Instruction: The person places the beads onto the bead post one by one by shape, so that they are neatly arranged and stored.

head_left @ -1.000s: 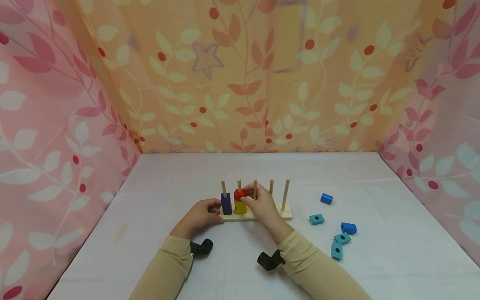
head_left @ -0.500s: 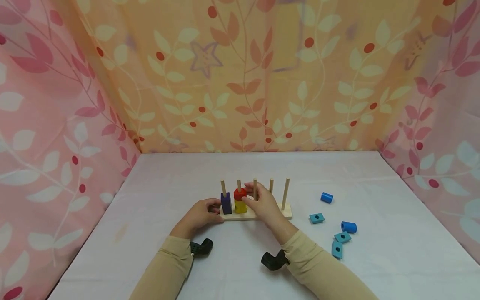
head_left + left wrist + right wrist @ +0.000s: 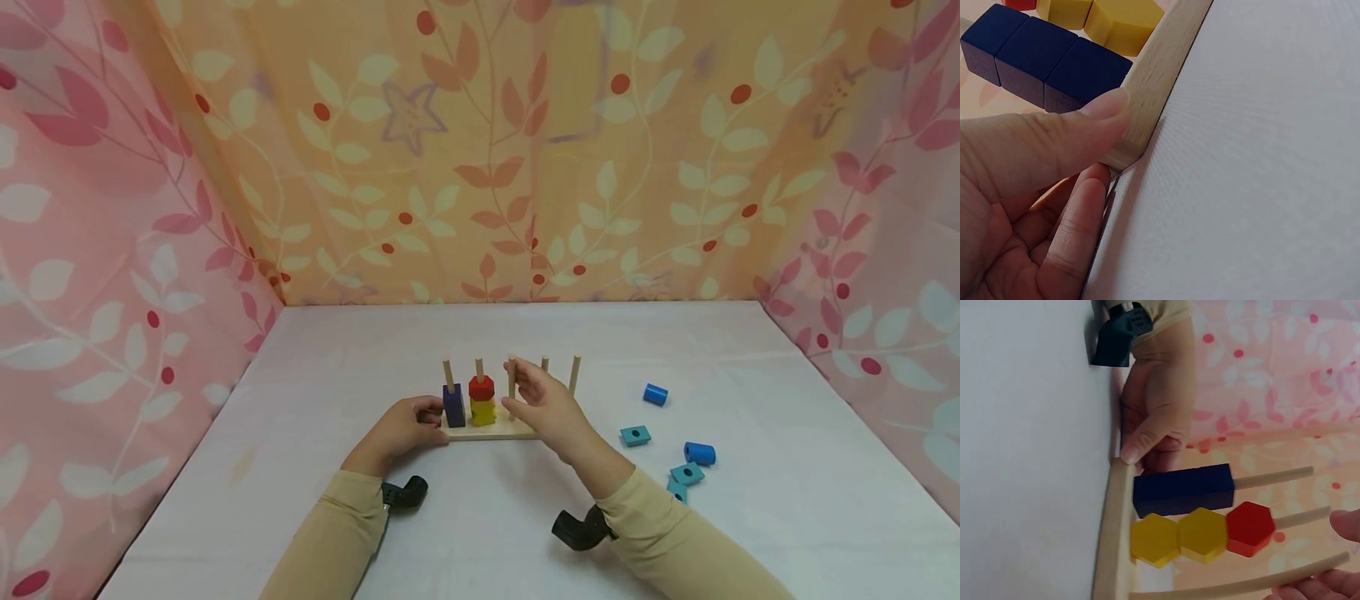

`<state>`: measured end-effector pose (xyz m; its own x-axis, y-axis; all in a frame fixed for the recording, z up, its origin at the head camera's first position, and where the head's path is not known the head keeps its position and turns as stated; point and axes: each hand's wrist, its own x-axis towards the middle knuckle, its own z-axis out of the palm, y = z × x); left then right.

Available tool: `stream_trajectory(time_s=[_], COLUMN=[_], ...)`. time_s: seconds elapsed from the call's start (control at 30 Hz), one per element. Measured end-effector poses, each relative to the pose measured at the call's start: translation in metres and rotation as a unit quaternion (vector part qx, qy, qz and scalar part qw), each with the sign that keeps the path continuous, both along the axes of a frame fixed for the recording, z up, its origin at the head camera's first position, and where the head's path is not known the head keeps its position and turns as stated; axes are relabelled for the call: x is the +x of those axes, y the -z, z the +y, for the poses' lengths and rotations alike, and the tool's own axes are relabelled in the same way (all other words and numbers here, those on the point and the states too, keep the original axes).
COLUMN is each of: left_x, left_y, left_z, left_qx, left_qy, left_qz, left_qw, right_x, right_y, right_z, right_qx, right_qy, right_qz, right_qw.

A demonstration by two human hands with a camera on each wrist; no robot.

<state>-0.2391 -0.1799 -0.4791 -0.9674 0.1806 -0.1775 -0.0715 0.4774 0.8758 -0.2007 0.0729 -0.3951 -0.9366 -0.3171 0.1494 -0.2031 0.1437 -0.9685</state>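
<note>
Head view, near to far: I see the left hand [image 3: 401, 429] gripping the near-left corner of the peg base [image 3: 491, 431], thumb on top. Right hand [image 3: 549, 406], fingers loosely spread and holding nothing, hovers at the third peg [image 3: 512, 377]. On the base: navy stack [image 3: 453, 406], then yellow hexagons [image 3: 483, 411] topped by the red hexagon [image 3: 481, 387]. Blue pieces [image 3: 634, 436] lie right of the base.

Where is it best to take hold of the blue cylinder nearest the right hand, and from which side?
Probably from above, pinching the blue cylinder across its curved sides: it lies on its side on the white table, apart from the other pieces, so both sides are free.
</note>
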Motion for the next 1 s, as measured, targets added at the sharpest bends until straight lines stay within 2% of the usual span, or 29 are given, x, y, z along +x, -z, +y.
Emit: stream_trajectory(time_s=[0.23, 0.5, 0.67, 1.0], left_x=[-0.001, -0.001, 0.000, 0.000], left_y=[0.000, 0.002, 0.002, 0.001], left_z=[0.001, 0.000, 0.000, 0.000], left_qx=[0.000, 0.003, 0.005, 0.006], left_qy=[-0.002, 0.001, 0.005, 0.003], left_qz=[-0.004, -0.004, -0.003, 0.000], left_qw=[1.0000, 1.0000, 1.0000, 1.0000], right_x=[0.008, 0.014, 0.011, 0.003], right_y=[-0.013, -0.023, -0.021, -0.007], right_z=[0.026, 0.077, 0.116, 0.183], right_qx=[0.022, 0.060, 0.098, 0.190], right_qy=[-0.035, -0.029, 0.001, 0.061], right_qz=[0.007, 0.030, 0.041, 0.015], right_qw=[0.999, 0.997, 0.994, 0.980])
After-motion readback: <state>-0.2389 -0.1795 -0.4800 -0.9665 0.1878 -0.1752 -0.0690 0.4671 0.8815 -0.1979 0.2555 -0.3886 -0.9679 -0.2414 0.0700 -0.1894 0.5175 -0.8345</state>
